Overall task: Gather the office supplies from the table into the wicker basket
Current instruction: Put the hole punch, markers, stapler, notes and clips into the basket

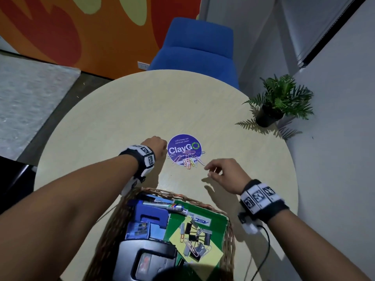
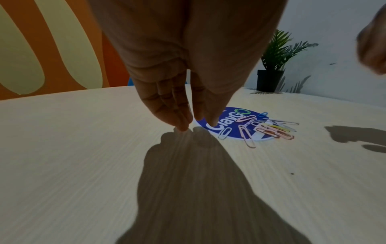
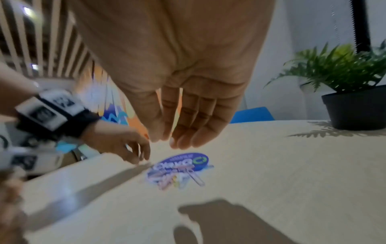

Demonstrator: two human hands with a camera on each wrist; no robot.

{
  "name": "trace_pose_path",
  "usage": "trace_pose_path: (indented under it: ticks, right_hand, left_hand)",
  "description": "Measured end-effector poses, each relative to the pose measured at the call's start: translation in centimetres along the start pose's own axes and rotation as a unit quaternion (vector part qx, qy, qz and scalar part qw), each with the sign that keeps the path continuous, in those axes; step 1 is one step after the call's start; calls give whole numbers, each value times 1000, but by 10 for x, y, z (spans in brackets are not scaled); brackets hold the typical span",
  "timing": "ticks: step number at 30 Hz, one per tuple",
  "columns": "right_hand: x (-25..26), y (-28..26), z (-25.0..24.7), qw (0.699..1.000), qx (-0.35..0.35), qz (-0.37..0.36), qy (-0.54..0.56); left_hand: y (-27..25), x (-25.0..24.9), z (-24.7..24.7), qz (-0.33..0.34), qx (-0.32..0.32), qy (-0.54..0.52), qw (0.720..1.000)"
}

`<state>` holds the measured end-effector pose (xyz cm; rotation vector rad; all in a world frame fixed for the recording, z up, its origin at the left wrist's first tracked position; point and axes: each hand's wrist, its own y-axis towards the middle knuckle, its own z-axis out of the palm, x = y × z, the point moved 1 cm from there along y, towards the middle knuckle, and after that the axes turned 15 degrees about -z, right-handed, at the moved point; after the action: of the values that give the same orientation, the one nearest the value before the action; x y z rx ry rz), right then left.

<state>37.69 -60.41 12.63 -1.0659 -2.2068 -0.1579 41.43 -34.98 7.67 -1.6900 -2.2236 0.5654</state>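
Several coloured paper clips (image 1: 188,161) (image 2: 269,130) (image 3: 177,175) lie in a loose heap on the near edge of a round purple sticker (image 1: 182,142) at the table's middle. My left hand (image 1: 157,147) (image 2: 196,125) points its fingers down at the table just left of the sticker and holds nothing. My right hand (image 1: 211,171) (image 3: 167,140) hovers to the right of the clips, fingers relaxed and empty. The wicker basket (image 1: 231,240) stands at the near edge. It holds a marker (image 1: 164,205), a blue stapler-like tool (image 1: 150,218), a green box (image 1: 215,218) and a yellow pad with binder clips (image 1: 194,240).
A small potted plant (image 1: 269,116) (image 3: 355,109) stands at the table's right edge. A blue chair (image 1: 194,49) is behind the far edge. A black cable (image 1: 265,250) runs down from my right wrist beside the basket.
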Motion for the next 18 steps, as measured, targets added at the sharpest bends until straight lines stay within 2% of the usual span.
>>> trace_pose_path:
  ticks: [4,10,18]
  right_hand:
    - [-25,43,22,996,42,43,-61]
    - [-38,77,45,989,48,8,-138]
    - [-49,89,45,991,59,-5,-119]
  left_hand:
    - [11,-14,0,-2,12,-3,1000]
    - [21,-22,12,16,18,-9,1000]
    - [25,-21,9,17,46,47,998]
